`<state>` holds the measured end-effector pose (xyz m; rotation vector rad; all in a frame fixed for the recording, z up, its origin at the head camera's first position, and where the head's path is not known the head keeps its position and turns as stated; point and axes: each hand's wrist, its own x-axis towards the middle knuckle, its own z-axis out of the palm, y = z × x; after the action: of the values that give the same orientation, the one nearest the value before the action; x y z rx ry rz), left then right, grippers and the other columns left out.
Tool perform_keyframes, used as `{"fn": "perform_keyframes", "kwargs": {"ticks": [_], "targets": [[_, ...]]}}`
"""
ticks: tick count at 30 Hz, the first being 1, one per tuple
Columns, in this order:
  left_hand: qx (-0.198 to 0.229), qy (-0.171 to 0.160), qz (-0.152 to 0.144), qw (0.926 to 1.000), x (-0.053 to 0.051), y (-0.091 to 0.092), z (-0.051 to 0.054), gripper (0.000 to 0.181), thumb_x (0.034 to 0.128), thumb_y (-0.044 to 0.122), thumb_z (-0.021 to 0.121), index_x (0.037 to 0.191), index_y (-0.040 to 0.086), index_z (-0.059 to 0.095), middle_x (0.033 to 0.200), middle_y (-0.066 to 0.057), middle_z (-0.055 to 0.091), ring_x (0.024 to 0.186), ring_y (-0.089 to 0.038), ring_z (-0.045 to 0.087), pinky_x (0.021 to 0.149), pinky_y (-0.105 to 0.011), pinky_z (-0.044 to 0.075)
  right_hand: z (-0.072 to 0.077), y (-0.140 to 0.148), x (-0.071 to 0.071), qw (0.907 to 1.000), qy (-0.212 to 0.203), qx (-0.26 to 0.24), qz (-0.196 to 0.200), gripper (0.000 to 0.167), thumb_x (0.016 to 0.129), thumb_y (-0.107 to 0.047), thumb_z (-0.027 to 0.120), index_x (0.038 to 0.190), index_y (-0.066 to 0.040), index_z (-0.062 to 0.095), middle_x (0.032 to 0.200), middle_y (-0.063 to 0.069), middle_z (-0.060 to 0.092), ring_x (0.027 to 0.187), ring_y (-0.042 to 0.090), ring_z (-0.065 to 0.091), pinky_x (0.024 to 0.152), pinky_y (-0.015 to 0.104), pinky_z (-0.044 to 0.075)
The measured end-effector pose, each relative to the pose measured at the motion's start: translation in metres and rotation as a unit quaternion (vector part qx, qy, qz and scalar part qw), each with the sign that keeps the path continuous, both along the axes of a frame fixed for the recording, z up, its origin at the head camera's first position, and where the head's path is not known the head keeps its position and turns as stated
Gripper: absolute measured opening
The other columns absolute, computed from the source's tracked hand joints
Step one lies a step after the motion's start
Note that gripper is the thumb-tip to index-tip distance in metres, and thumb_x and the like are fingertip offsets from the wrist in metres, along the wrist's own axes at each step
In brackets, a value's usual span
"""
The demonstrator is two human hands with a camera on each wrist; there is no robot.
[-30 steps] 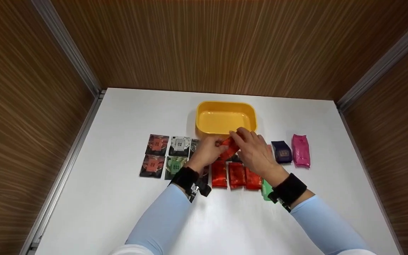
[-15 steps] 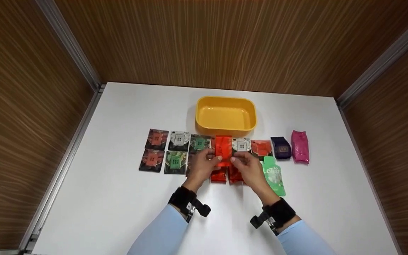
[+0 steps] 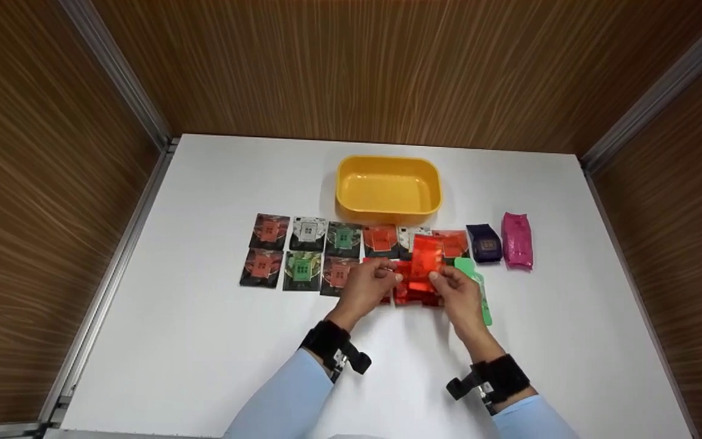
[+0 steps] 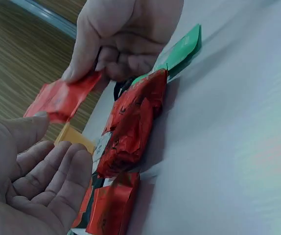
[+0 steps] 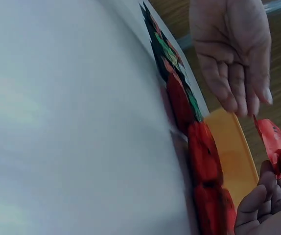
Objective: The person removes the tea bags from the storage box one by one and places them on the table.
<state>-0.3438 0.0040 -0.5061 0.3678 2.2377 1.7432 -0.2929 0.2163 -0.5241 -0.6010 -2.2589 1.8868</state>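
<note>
A shiny red foil packet (image 3: 426, 253) is pinched by its lower right corner between the thumb and fingers of my right hand (image 3: 463, 299), above the table. My left hand (image 3: 364, 288) is just left of it, with loosely bent fingers and nothing held. A gap separates that hand from the packet (image 5: 273, 142) in the right wrist view. Several similar red packets (image 4: 130, 142) lie in a row beneath the hands, partly hidden. Behind them are flat square sachets with red (image 3: 380, 239) and white (image 3: 409, 234) labels.
A yellow tray (image 3: 387, 214) stands behind the sachets. More sachets (image 3: 302, 269) lie in two rows at left. To the right are a green pouch (image 3: 465, 266), a dark blue packet (image 3: 484, 244) and a pink packet (image 3: 517, 241). Wooden panels (image 3: 351, 73) enclose the white table.
Both hands came back from the tray's front edge with the red packet. My left hand then let go of it, and my right hand carried it rightward over the row of red packets.
</note>
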Motion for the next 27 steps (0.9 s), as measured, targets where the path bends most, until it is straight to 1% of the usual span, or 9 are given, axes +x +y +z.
{"fn": "perform_keyframes", "kwargs": {"ticks": [2, 5, 9, 12, 15, 18, 21, 24, 27], "targets": [[-0.021, 0.019, 0.004, 0.9996, -0.003, -0.006, 0.000, 0.028, 0.0989, 0.020, 0.073, 0.122, 0.003, 0.074, 0.106, -0.006, 0.078, 0.096, -0.018, 0.074, 0.080, -0.033, 0.058, 0.004, 0.024, 0.003, 0.9994, -0.006, 0.032, -0.012, 0.037, 0.103, -0.024, 0.071, 0.127, 0.003, 0.070, 0.100, 0.003, 0.077, 0.080, 0.004, 0.065, 0.070, 0.024, 0.055], [-0.033, 0.027, 0.013, 0.9990, -0.008, -0.018, -0.001, 0.024, 0.1003, 0.016, 0.070, 0.120, 0.003, 0.074, 0.106, -0.007, 0.077, 0.096, -0.021, 0.073, 0.082, -0.034, 0.058, 0.007, 0.064, 0.012, 0.9952, -0.033, 0.088, -0.027, 0.043, 0.104, -0.029, 0.069, 0.132, 0.003, 0.069, 0.110, 0.008, 0.077, 0.084, 0.001, 0.065, 0.076, 0.022, 0.056], [-0.040, 0.021, 0.026, 0.9986, -0.014, -0.036, -0.005, 0.023, 0.1008, 0.012, 0.067, 0.120, 0.002, 0.073, 0.107, -0.010, 0.076, 0.096, -0.024, 0.073, 0.083, -0.037, 0.058, 0.006, 0.108, 0.028, 0.9807, -0.107, 0.163, -0.019, 0.049, 0.105, -0.034, 0.066, 0.135, 0.006, 0.066, 0.119, 0.018, 0.074, 0.094, 0.012, 0.063, 0.073, 0.023, 0.052], [-0.051, 0.023, 0.040, 0.9976, -0.019, -0.048, -0.009, 0.022, 0.1007, 0.012, 0.065, 0.119, 0.003, 0.074, 0.105, -0.010, 0.076, 0.096, -0.024, 0.072, 0.085, -0.038, 0.057, 0.004, 0.130, 0.036, 0.9666, -0.155, 0.205, 0.001, 0.055, 0.106, -0.038, 0.062, 0.137, 0.008, 0.064, 0.121, 0.023, 0.072, 0.096, 0.021, 0.060, 0.072, 0.025, 0.049], [-0.052, 0.019, 0.048, 0.9973, -0.021, -0.058, -0.012, 0.023, 0.1008, 0.013, 0.064, 0.118, 0.004, 0.075, 0.106, -0.009, 0.076, 0.098, -0.025, 0.072, 0.085, -0.038, 0.056, 0.000, 0.141, 0.041, 0.9604, -0.177, 0.215, 0.013, 0.059, 0.106, -0.040, 0.059, 0.136, 0.010, 0.063, 0.109, 0.020, 0.073, 0.089, 0.021, 0.062, 0.070, 0.027, 0.049], [-0.032, 0.009, 0.045, 0.9984, -0.022, -0.065, -0.012, 0.023, 0.1017, 0.013, 0.063, 0.119, 0.003, 0.074, 0.109, -0.012, 0.077, 0.100, -0.029, 0.073, 0.082, -0.035, 0.056, 0.000, 0.145, 0.039, 0.9589, -0.185, 0.215, 0.018, 0.059, 0.106, -0.041, 0.059, 0.135, 0.010, 0.064, 0.100, 0.016, 0.074, 0.084, 0.020, 0.062, 0.068, 0.029, 0.050], [-0.020, 0.002, 0.045, 0.9988, -0.021, -0.071, -0.013, 0.022, 0.1030, 0.012, 0.061, 0.119, 0.002, 0.072, 0.108, -0.017, 0.076, 0.098, -0.032, 0.073, 0.076, -0.031, 0.054, 0.002, 0.145, 0.037, 0.9542, -0.191, 0.229, 0.027, 0.061, 0.105, -0.043, 0.059, 0.134, 0.011, 0.064, 0.108, 0.021, 0.073, 0.092, 0.026, 0.063, 0.071, 0.031, 0.049], [-0.022, 0.010, 0.046, 0.9987, -0.020, -0.076, -0.013, 0.022, 0.1035, 0.009, 0.059, 0.120, 0.000, 0.071, 0.104, -0.021, 0.076, 0.092, -0.032, 0.073, 0.072, -0.029, 0.053, 0.003, 0.142, 0.036, 0.9451, -0.192, 0.263, 0.029, 0.059, 0.104, -0.044, 0.060, 0.128, 0.009, 0.068, 0.119, 0.026, 0.072, 0.099, 0.033, 0.063, 0.072, 0.033, 0.047], [-0.059, 0.037, 0.047, 0.9964, -0.019, -0.082, -0.013, 0.021, 0.1032, 0.009, 0.060, 0.119, 0.003, 0.072, 0.100, -0.017, 0.076, 0.089, -0.027, 0.073, 0.074, -0.031, 0.054, 0.002, 0.140, 0.036, 0.9360, -0.184, 0.299, 0.028, 0.055, 0.105, -0.043, 0.059, 0.122, 0.007, 0.071, 0.118, 0.027, 0.072, 0.095, 0.035, 0.064, 0.069, 0.035, 0.045]]}}
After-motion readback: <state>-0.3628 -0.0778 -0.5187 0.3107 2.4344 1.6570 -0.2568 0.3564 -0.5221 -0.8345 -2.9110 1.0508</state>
